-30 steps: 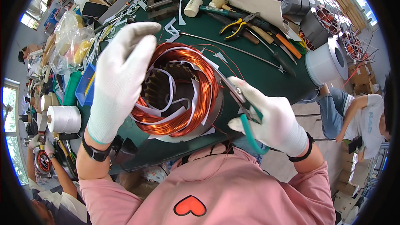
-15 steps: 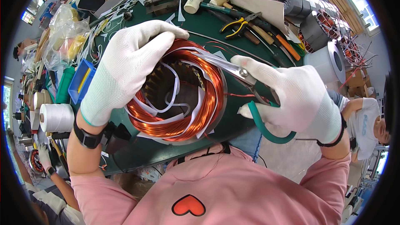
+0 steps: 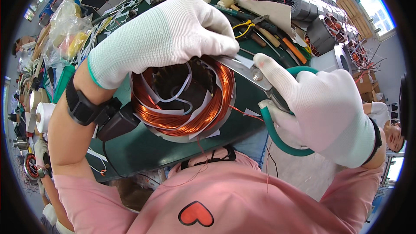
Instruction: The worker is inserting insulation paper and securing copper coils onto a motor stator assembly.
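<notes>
A motor stator with thick copper windings (image 3: 186,122) stands on the green table in front of me. White insulating paper strips poke out between the coils, and a thin white sleeve (image 3: 187,82) curls inside the bore. My left hand (image 3: 190,28), in a white knit glove, arches over the far rim with fingers closed; what they pinch is hidden. My gloved right hand (image 3: 320,104) grips scissors (image 3: 253,74) with green handles. Their blades point left, at the left fingertips above the far right rim. A small white paper piece (image 3: 245,60) shows along the blades.
Yellow-black pliers (image 3: 247,27) and several wooden- and orange-handled tools lie beyond the stator. More stator cores (image 3: 299,2) stand far right, near a white spool (image 3: 331,62). Plastic bags (image 3: 67,30) crowd the left. Another person's gloved hand (image 3: 41,151) works at far left.
My left hand has swung right and over the far rim, closing near the blades. My right hand has shifted slightly right, still holding the scissors.
</notes>
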A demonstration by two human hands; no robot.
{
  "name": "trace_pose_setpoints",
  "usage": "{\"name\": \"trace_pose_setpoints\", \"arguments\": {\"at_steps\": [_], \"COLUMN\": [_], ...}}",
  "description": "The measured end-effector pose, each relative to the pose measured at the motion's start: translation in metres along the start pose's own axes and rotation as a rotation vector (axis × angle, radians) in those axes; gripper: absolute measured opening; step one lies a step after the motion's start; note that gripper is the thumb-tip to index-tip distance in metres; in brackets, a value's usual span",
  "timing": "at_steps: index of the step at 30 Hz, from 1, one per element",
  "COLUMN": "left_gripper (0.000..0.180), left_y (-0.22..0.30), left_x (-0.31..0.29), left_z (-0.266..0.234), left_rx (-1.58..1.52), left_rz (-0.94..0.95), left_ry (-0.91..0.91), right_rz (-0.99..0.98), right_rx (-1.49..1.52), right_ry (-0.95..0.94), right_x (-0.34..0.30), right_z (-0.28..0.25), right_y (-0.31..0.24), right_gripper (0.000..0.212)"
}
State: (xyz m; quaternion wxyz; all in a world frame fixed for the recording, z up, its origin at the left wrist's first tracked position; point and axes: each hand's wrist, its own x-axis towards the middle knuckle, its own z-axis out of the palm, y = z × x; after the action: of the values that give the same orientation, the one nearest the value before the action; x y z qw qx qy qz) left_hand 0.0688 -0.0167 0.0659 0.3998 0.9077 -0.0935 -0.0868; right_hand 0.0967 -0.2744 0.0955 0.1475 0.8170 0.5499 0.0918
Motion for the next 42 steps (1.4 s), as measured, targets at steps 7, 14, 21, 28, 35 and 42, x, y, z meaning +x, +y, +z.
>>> {"name": "trace_pose_setpoints", "arguments": {"at_steps": [7, 14, 21, 28, 35, 42], "left_gripper": [0.042, 0.035, 0.032, 0.028, 0.027, 0.033], "left_y": [-0.028, -0.034, -0.054, -0.040, -0.026, -0.003], "left_x": [0.005, 0.011, -0.009, -0.022, -0.037, -0.022], "left_z": [-0.004, -0.007, -0.027, 0.006, 0.022, 0.006], "left_rx": [-0.338, -0.111, 0.261, -0.363, -0.287, -0.162], "left_rz": [0.117, 0.327, 0.385, 0.071, -0.169, -0.115], "left_ry": [0.084, 0.200, 0.621, 0.039, 0.348, 0.131], "right_rz": [-0.167, -0.108, -0.263, 0.549, 0.605, 0.454], "right_rx": [-0.192, -0.447, 0.011, 1.069, 1.118, 1.487], "right_ry": [0.018, 0.044, 0.013, 0.422, 0.396, -0.005], "right_x": [0.040, 0.073, 0.039, -0.025, -0.065, -0.055], "right_z": [-0.027, -0.030, -0.026, 0.030, 0.057, 0.089], "right_y": [0.003, -0.021, 0.045, 0.085, 0.035, -0.031], "right_gripper": [0.054, 0.027, 0.050, 0.065, 0.077, 0.085]}}
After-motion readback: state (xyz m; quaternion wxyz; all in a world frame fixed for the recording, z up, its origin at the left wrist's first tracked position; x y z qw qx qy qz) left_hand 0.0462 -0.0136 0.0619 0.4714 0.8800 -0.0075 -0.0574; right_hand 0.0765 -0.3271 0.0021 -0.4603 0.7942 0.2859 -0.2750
